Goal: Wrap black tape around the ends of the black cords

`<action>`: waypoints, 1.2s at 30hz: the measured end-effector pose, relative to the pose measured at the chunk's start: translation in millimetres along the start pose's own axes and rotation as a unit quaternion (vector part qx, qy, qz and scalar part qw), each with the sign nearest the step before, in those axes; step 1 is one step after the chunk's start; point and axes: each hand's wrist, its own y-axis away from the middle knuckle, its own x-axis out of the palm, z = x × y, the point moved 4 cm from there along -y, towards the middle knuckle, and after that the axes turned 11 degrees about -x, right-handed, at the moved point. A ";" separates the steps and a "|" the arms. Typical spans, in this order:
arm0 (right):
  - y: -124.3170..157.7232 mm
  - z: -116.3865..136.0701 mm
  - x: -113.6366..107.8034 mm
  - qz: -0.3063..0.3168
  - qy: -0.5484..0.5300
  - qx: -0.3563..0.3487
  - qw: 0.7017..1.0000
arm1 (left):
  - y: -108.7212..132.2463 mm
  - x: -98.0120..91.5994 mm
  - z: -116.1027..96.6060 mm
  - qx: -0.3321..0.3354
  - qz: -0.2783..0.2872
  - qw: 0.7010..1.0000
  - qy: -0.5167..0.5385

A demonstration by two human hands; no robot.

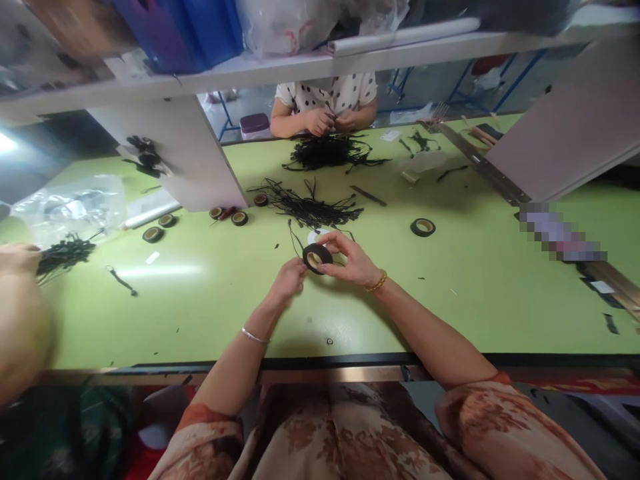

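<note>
Your lap: brown flower-print cloth (320, 433) at the bottom middle of the frame.
Table edge: a dark strip (150, 365) runs just above your lap.
Table: a wide light-green top (210, 300) with tiny black scraps on it.
Tape roll: the black tape roll (317, 257) is in the middle of the frame, held up just over the table.
Right hand: your right hand (350, 261) is clamped around the roll, fingers curled over its top and right side.
Left hand: your left hand (290, 279) has its fingertips pinched together on the roll's left edge.
Cords: a pile of black cords (310, 208) lies just behind the roll.
Spare rolls: one spare roll (423, 227) sits to the right, and more rolls (153, 234) sit to the left.
Plastic bag: a clear plastic bag (70, 207) lies at the far left.
White board: a white board (185, 153) stands upper left.
Shelf: a long white shelf (300, 67) crosses the top.
Other person: a co-worker's hands (330, 121) work over more cords (330, 152) across the table.
Blurry arm: another person's arm (20, 313) is at the left edge.
</note>
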 end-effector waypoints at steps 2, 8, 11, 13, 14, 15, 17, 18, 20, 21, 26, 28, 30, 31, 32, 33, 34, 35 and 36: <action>-0.7 5.4 -0.6 0.005 0.015 -0.021 1.000 | 0.0 0.3 -0.1 -0.075 0.060 0.990 0.101; 0.1 14.5 3.2 0.026 0.087 -0.066 0.994 | -0.1 -1.4 1.0 -0.088 0.040 0.985 0.142; 2.1 17.0 11.6 0.020 0.198 -0.075 0.977 | -1.0 -9.0 -0.3 0.015 -0.078 0.995 0.065; 3.3 18.8 18.6 0.002 0.264 -0.075 0.962 | 3.2 -12.8 -5.7 0.111 -0.151 0.982 -0.016; 3.7 19.1 22.2 -0.006 0.289 -0.071 0.955 | 6.4 -13.2 -8.1 0.148 -0.176 0.972 -0.056; 4.1 18.8 25.3 -0.014 0.309 -0.060 0.949 | 9.7 -12.7 -9.9 0.174 -0.192 0.961 -0.092; 4.6 15.9 29.5 -0.030 0.325 -0.021 0.945 | 16.0 -10.0 -11.5 0.199 -0.210 0.946 -0.147; 4.8 13.4 30.6 -0.035 0.321 0.003 0.946 | 18.9 -8.0 -11.8 0.207 -0.215 0.940 -0.168; 5.4 7.1 31.8 -0.037 0.295 0.052 0.954 | 24.1 -3.3 -12.4 0.225 -0.222 0.927 -0.202; 5.8 3.5 32.4 -0.032 0.272 0.076 0.959 | 26.2 -1.1 -12.7 0.234 -0.227 0.921 -0.214; 8.3 -8.9 34.3 -0.028 0.123 0.142 0.982 | 28.8 2.5 -14.5 0.245 -0.225 0.921 -0.203; 8.5 -9.8 33.0 -0.039 0.102 0.143 0.984 | 24.8 1.6 -14.6 0.228 -0.188 0.936 -0.189; 8.6 -9.9 30.8 -0.048 0.101 0.145 0.983 | 18.9 -0.1 -14.5 0.212 -0.136 0.952 -0.174; 8.5 -9.7 29.7 -0.051 0.102 0.144 0.983 | 15.8 -1.2 -14.3 0.207 -0.107 0.959 -0.163; 8.4 -9.4 28.8 -0.051 0.103 0.142 0.983 | 12.9 -2.3 -14.2 0.203 -0.079 0.964 -0.152; 8.3 -9.1 28.1 -0.049 0.104 0.138 0.984 | 10.5 -3.3 -14.1 0.201 -0.052 0.968 -0.141; 8.1 -8.8 27.4 -0.045 0.109 0.135 0.984 | 8.6 -4.1 -14.0 0.201 -0.031 0.970 -0.133; 7.9 -8.5 26.8 -0.040 0.119 0.132 0.983 | 7.5 -4.5 -13.8 0.200 -0.014 0.971 -0.130; 7.7 -8.3 26.1 -0.035 0.134 0.129 0.982 | 7.0 -4.7 -13.7 0.199 -0.005 0.971 -0.132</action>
